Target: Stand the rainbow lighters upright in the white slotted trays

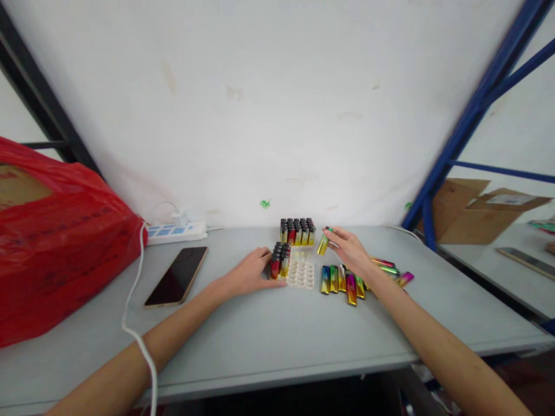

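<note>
A white tray with round slots (pixel 302 274) lies mid-table, with several upright lighters (pixel 280 260) in its left part. My left hand (pixel 255 271) rests at the tray's left side, thumb along its front edge and fingers spread beside the lighters. Between the fingertips of my right hand (pixel 344 242) is a green and gold lighter (pixel 323 242), held tilted above the table, right of the tray. Below that hand, several shiny coloured lighters (pixel 342 280) lie loose. Behind the tray stands a full block of black-topped lighters (pixel 297 232).
At the left are a red plastic bag (pixel 65 248), a dark phone (pixel 177 276), a power strip (pixel 177 232) and a white cable (pixel 137 283) crossing over my left forearm. A blue metal frame (pixel 463 121) and cardboard boxes (pixel 468 211) stand at the right.
</note>
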### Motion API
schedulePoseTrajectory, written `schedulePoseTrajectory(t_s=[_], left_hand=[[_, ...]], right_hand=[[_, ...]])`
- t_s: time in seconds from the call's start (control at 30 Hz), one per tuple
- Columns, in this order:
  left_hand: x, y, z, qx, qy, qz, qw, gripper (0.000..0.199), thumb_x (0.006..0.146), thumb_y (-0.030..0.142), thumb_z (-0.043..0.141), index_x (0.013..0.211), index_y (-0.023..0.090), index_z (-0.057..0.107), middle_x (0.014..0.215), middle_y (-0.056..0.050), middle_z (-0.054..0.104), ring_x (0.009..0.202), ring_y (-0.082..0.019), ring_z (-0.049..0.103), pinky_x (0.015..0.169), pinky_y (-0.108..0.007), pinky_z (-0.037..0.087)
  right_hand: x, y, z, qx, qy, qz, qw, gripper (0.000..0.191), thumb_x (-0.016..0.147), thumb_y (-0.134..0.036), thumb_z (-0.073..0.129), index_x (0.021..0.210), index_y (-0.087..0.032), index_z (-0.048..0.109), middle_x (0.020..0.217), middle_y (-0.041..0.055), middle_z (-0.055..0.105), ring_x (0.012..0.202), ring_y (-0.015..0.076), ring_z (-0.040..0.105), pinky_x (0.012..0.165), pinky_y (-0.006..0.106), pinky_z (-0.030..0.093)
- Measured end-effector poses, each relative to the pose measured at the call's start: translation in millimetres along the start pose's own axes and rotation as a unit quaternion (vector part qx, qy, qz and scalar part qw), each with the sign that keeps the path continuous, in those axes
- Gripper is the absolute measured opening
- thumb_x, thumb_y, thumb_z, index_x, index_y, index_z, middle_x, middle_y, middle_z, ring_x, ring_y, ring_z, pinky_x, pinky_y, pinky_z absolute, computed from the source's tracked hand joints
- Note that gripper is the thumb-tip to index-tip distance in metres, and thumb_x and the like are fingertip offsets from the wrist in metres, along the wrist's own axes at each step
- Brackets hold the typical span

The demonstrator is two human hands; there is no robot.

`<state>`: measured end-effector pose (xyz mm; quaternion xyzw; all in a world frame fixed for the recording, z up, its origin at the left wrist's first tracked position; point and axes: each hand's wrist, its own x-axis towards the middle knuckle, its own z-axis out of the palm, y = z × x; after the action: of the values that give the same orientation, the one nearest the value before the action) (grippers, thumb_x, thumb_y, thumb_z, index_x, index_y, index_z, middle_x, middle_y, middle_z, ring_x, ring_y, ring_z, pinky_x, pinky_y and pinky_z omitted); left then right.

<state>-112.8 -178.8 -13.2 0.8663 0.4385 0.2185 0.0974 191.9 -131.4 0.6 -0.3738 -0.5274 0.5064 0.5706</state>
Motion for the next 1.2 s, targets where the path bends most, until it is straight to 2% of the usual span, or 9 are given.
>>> schedulePoseTrajectory(t_s=[0.1,0.23,0.33,0.43,0.5,0.63,0.8,1.0,1.2], left_hand=[[-0.1,-0.9,0.5,0.013,0.0,0.006,1.0,0.065,0.079,0.078,0.075,0.107,0.02,0.072,0.111,-0.012,0.069,0.108,-0.034,0.066,0.1,-0.045,0.055],[-0.3,-1.2,1.1,0.019,-0.006,0.008,1.0,0.065,0.081,0.078,0.074,0.108,0.019,0.071,0.112,-0.013,0.069,0.107,-0.035,0.066,0.1,-0.046,0.055],[-0.6,-1.0,1.4,0.008,-0.001,0.008,1.0,0.065,0.081,0.078,0.075,0.108,0.019,0.071,0.112,-0.014,0.069,0.106,-0.034,0.065,0.1,-0.046,0.055],[-0.7,-0.9,1.4,0.001,0.004,0.008,1.0,0.065,0.08,0.078,0.075,0.108,0.019,0.072,0.112,-0.013,0.069,0.106,-0.034,0.065,0.1,-0.046,0.055],[-0.6,-0.7,1.2,-0.001,0.004,0.008,1.0,0.066,0.08,0.077,0.076,0.109,0.019,0.072,0.113,-0.013,0.07,0.107,-0.034,0.065,0.1,-0.046,0.055],[-0.4,-0.3,0.9,0.002,0.0,0.006,1.0,0.066,0.08,0.076,0.076,0.112,0.018,0.072,0.115,-0.014,0.07,0.109,-0.034,0.065,0.102,-0.046,0.054],[-0.5,-0.5,1.0,0.009,-0.003,0.004,1.0,0.064,0.08,0.074,0.078,0.111,0.018,0.072,0.113,-0.013,0.07,0.108,-0.034,0.065,0.101,-0.045,0.054],[-1.4,-0.1,0.2,0.008,-0.001,0.005,1.0,0.064,0.081,0.075,0.076,0.111,0.019,0.073,0.113,-0.013,0.07,0.108,-0.034,0.065,0.101,-0.044,0.054],[-2.1,-2.1,1.6,0.008,-0.001,0.006,1.0,0.063,0.081,0.073,0.078,0.114,0.019,0.073,0.113,-0.013,0.07,0.11,-0.035,0.065,0.101,-0.044,0.053]], right_hand=[[-10.1,0.5,12.6,0.001,-0.039,0.012,0.999,0.051,0.074,-0.066,0.085,0.094,-0.023,0.067,0.101,0.0033,0.073,0.093,0.0191,0.068,0.083,0.034,0.058],[-19.4,-1.6,25.9,0.025,-0.072,0.039,0.996,0.056,0.081,-0.075,0.074,0.102,-0.028,0.051,0.079,-0.0039,0.065,0.064,0.0151,0.061,0.062,0.029,0.053],[-20.8,-2.9,30.6,0.008,-0.09,0.056,0.994,0.055,0.084,-0.076,0.07,0.104,-0.029,0.049,0.062,-0.0114,0.042,0.046,0.0099,0.036,0.045,0.022,0.033],[-20.7,-1.2,30.2,-0.082,-0.083,0.038,0.992,0.054,0.088,-0.08,0.062,0.094,-0.026,0.053,0.059,-0.0113,0.03,0.045,0.0093,0.021,0.043,0.023,0.017],[-21.2,1.3,29.3,-0.168,-0.06,-0.021,0.984,0.057,0.091,-0.079,0.056,0.078,-0.024,0.051,0.058,-0.0082,0.032,0.049,0.0109,0.027,0.046,0.025,0.021],[-23.8,5.2,31.3,-0.33,-0.005,-0.141,0.933,0.058,0.094,-0.069,0.053,0.06,-0.024,0.037,0.058,-0.0036,0.036,0.058,0.0138,0.037,0.056,0.029,0.027],[-28.9,2.9,37.7,-0.376,0.006,-0.165,0.912,0.047,0.097,-0.057,0.048,0.064,-0.024,0.04,0.058,-0.0038,0.04,0.059,0.0145,0.04,0.058,0.029,0.028],[-38.2,-5.8,43.6,-0.364,-0.107,-0.158,0.912,0.043,0.109,-0.057,0.038,0.083,-0.024,0.051,0.066,-0.0027,0.055,0.064,0.0174,0.053,0.063,0.029,0.041],[-45.5,-6.4,50.0,-0.443,-0.205,-0.258,0.834,0.046,0.111,-0.056,0.041,0.082,-0.024,0.054,0.081,0.0046,0.064,0.077,0.0212,0.06,0.074,0.033,0.045]])
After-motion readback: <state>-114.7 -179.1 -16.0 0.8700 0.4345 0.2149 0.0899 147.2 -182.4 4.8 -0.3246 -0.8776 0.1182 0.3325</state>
